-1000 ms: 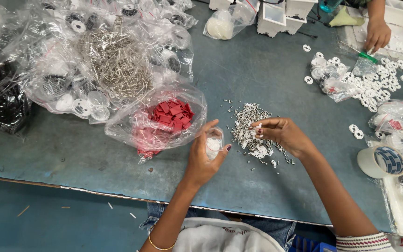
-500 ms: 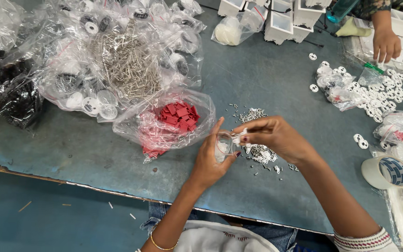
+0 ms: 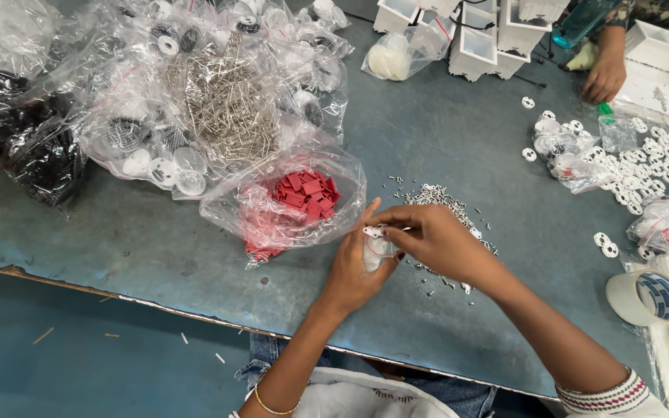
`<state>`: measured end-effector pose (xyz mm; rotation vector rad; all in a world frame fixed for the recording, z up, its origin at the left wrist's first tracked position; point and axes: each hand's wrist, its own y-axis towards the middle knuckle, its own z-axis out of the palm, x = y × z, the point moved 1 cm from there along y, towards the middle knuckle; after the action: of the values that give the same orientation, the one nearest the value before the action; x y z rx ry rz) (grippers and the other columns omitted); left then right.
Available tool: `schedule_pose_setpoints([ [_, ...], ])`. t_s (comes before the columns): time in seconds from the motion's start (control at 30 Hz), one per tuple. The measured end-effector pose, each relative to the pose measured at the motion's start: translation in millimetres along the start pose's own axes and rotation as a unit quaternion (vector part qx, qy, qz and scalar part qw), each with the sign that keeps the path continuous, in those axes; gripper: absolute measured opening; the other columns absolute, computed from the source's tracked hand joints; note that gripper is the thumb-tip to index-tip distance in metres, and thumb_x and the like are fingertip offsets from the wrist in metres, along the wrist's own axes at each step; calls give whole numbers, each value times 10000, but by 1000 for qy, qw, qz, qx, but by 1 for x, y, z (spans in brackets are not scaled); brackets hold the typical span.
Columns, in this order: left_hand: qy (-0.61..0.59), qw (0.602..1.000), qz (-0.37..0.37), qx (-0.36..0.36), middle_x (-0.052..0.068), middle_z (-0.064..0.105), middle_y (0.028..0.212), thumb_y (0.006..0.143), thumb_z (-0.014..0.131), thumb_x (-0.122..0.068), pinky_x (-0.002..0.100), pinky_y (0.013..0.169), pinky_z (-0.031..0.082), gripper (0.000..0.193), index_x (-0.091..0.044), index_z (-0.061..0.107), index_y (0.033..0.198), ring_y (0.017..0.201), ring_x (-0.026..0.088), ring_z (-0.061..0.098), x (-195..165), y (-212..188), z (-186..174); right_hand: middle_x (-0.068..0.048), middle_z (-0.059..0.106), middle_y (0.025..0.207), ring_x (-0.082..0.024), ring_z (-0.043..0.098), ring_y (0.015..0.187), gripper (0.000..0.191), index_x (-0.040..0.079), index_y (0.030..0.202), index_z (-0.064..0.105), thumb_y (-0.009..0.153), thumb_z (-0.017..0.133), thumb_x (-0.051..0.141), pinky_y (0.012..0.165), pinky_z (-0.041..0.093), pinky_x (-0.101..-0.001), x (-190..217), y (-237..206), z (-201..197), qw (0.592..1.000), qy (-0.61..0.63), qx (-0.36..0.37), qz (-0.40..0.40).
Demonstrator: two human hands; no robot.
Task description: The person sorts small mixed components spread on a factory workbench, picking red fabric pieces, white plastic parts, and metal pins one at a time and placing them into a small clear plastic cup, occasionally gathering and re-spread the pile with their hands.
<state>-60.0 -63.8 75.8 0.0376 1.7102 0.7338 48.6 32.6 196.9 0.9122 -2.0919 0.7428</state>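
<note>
A small white round plastic part (image 3: 377,249) is sitting pinched in the curled fingers of the left hand (image 3: 354,267), above the grey-blue desk (image 3: 156,240). The right hand (image 3: 435,240) is pressing its fingertips together on the part's top edge. Beyond, tiny metal screws (image 3: 443,203) are lying scattered beside a crinkled clear bag of red square pieces (image 3: 303,197)

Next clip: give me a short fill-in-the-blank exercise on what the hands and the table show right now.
1. The left hand and right hand meet over a small white ____ part.
2. The clear bag beside the left hand holds flat pieces coloured ____.
3. Behind the right hand lies a loose pile of tiny ____ metal pieces on the table.
4. The roll of tape lies at the table's ____ edge.

Missing words: plastic; red; silver; right
</note>
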Motion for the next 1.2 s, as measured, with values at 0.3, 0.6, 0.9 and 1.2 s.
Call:
schedule_pose_setpoints([
  [0.3,17,999,-43,11,234,602,1342,859,798,-158,454,1069,470,880,-68,319,1592,1257,379,596,-4,1,-1,-95,817,1026,-124,764,959,341,14,1165,756,927,513,-3,840,608,-268,-9,6,-10,999,14,16,-26],
  [0.6,-10,999,-36,7,155,646,1214,853,795,-113,407,1053,485,860,-61,341,1582,1163,283,635,-4,0,-2,-79,799,1023,-152,774,938,238,27,1088,760,902,613,7,836,609,-301,-22,-9,-17,978,-81,-159,-110],
  [0.9,-23,999,-41,3,131,637,1190,841,780,-69,366,1021,501,836,-45,363,1565,1134,246,632,-1,1,0,-181,444,1566,-354,405,1456,652,74,1476,494,900,738,257,1160,325,-466,-121,-6,-18,964,-167,-144,-146],
  [1.2,-7,999,-43,3,125,639,1184,841,794,-73,371,1024,495,824,-46,375,1551,1125,245,633,-1,0,-1,-108,502,1545,-356,374,1473,483,141,1352,643,892,733,254,1193,307,-495,-138,-16,4,947,-247,-100,-180],
])
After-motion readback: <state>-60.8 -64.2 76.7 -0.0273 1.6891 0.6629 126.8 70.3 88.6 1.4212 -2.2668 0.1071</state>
